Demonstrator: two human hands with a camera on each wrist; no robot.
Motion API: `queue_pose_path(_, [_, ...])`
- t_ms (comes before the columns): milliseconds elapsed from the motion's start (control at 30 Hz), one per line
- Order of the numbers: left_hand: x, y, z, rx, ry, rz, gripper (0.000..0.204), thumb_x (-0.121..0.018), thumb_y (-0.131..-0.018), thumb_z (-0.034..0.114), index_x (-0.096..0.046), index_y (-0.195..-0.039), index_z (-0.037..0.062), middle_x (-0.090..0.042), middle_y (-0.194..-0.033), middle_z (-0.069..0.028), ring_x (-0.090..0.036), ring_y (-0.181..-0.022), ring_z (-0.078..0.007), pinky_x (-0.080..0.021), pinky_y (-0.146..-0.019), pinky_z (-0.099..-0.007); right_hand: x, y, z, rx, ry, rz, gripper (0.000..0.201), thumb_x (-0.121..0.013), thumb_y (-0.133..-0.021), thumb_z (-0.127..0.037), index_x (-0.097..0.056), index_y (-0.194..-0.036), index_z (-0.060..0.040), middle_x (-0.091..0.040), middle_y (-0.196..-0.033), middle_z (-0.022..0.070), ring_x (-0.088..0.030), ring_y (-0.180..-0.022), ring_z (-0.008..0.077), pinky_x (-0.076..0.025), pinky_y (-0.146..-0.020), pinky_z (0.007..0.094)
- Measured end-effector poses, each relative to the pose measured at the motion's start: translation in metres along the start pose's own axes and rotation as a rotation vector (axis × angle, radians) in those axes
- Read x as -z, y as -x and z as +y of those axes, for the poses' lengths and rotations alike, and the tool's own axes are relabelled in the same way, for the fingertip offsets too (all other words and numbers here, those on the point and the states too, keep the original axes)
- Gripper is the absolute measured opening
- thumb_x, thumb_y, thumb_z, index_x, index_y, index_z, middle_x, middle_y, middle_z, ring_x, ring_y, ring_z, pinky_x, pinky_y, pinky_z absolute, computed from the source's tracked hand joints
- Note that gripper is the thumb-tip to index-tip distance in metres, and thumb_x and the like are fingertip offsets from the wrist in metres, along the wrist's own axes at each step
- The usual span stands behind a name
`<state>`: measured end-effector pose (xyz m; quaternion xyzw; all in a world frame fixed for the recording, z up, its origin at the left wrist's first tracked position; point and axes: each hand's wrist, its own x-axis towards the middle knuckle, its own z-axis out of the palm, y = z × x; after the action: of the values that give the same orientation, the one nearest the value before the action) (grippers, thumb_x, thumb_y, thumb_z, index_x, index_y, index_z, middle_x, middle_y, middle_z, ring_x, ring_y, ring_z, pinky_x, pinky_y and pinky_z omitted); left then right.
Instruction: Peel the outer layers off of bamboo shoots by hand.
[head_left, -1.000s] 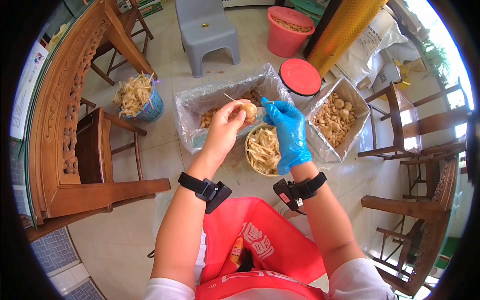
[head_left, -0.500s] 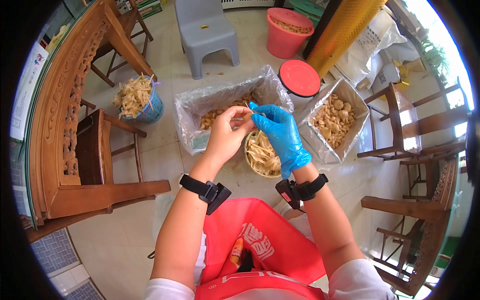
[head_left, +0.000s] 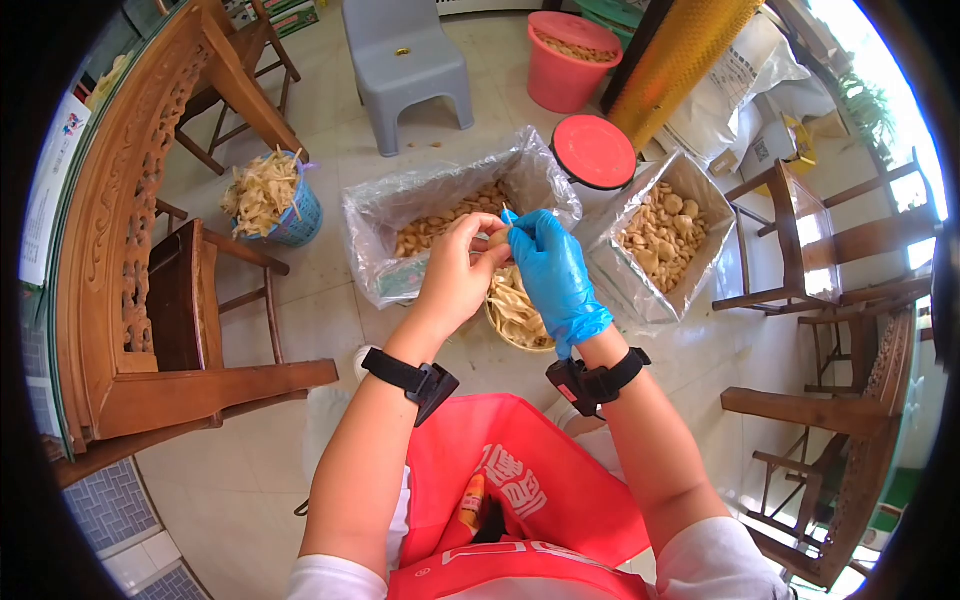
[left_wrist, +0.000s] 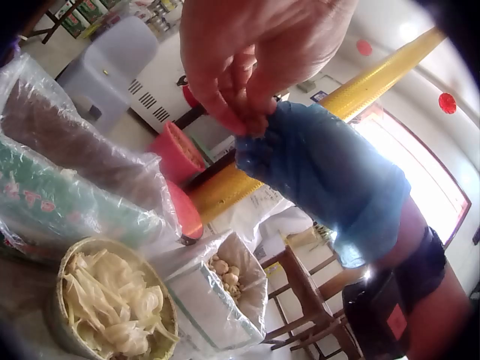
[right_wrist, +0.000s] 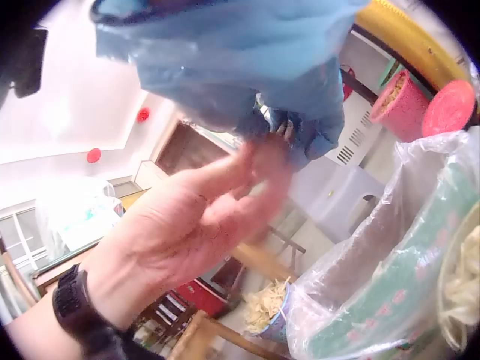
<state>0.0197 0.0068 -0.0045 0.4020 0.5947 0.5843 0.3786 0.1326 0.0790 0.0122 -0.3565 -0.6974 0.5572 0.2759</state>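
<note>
Both hands have drawn together since the earlier frames, when they stood apart with the bulb raised clear between them. Left hand (head_left: 458, 268): fingers pinch a small tan bulb (head_left: 496, 238), now mostly hidden between the fingertips. Right hand (head_left: 553, 270), in a blue glove: fingers close on the same bulb and on a thin strip (head_left: 506, 212) rising from it. Peeling appears under way. Below the fingers sits a basket of pale peelings (head_left: 515, 310); a lined box (head_left: 440, 215) lies beyond them.
</note>
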Motion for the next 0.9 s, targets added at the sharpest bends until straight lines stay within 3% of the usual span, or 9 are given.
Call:
queue_pose_path(100, [-0.003, 0.001, -0.001, -0.045, -0.065, 0.012, 0.021, -0.06, -0.084, -0.002, -0.053, -0.104, -0.0018, -0.057, -0.102, -0.0073, -0.061, -0.088, -0.0157, -0.053, -0.077, -0.028, -0.005, -0.005, 0.02, 0.066, 0.001, 0.067, 0.011, -0.052, -0.088, -0.008, -0.053, -0.09, 0.003, -0.058, -0.077, 0.0104, -0.055, -0.068, 0.0119, -0.048, -0.061, 0.0302])
queue_pose_path(167, [-0.004, 0.001, -0.002, -0.045, -0.025, 0.013, 0.021, -0.06, -0.084, -0.003, -0.053, -0.103, -0.0017, -0.056, -0.102, -0.0072, -0.061, -0.088, -0.0153, -0.053, -0.077, -0.0278, -0.008, -0.004, 0.012, -0.103, -0.35, 0.087, 0.01, -0.052, -0.086, -0.007, -0.053, -0.088, 0.0029, -0.058, -0.078, 0.0086, -0.054, -0.068, 0.0127, -0.048, -0.062, 0.0295])
queue_pose_path(567, [-0.009, 0.0, -0.003, -0.17, -0.147, 0.101, 0.022, -0.061, -0.083, -0.001, -0.053, -0.104, -0.001, -0.057, -0.099, -0.0076, -0.061, -0.084, -0.0152, -0.052, -0.075, -0.0272, -0.011, -0.004, 0.012, -0.235, -0.414, 0.221, 0.012, -0.054, -0.086, -0.009, -0.053, -0.085, 0.0022, -0.058, -0.079, 0.0074, -0.053, -0.069, 0.0118, -0.047, -0.063, 0.0275])
queue_pose_path(800, [-0.011, 0.0, -0.002, -0.137, -0.125, 0.065, 0.021, -0.06, -0.086, 0.003, -0.053, -0.105, 0.0001, -0.06, -0.096, -0.0073, -0.059, -0.086, -0.0144, -0.051, -0.077, -0.0271, -0.017, -0.002, 0.014, -0.21, -0.445, 0.312, 0.019, -0.056, -0.09, -0.016, -0.052, -0.084, 0.0014, -0.057, -0.077, 0.0069, -0.052, -0.067, 0.0115, -0.047, -0.061, 0.0271])
queue_pose_path(900, [-0.013, 0.0, -0.001, -0.07, 0.024, 0.083, 0.022, -0.06, -0.086, 0.004, -0.052, -0.107, 0.0013, -0.059, -0.097, -0.0068, -0.058, -0.088, -0.0131, -0.049, -0.079, -0.0268, -0.019, -0.001, 0.01, -0.213, -0.506, 0.328, 0.023, -0.058, -0.091, -0.021, -0.052, -0.084, 0.0, -0.056, -0.078, 0.0061, -0.051, -0.068, 0.0111, -0.046, -0.062, 0.0269])
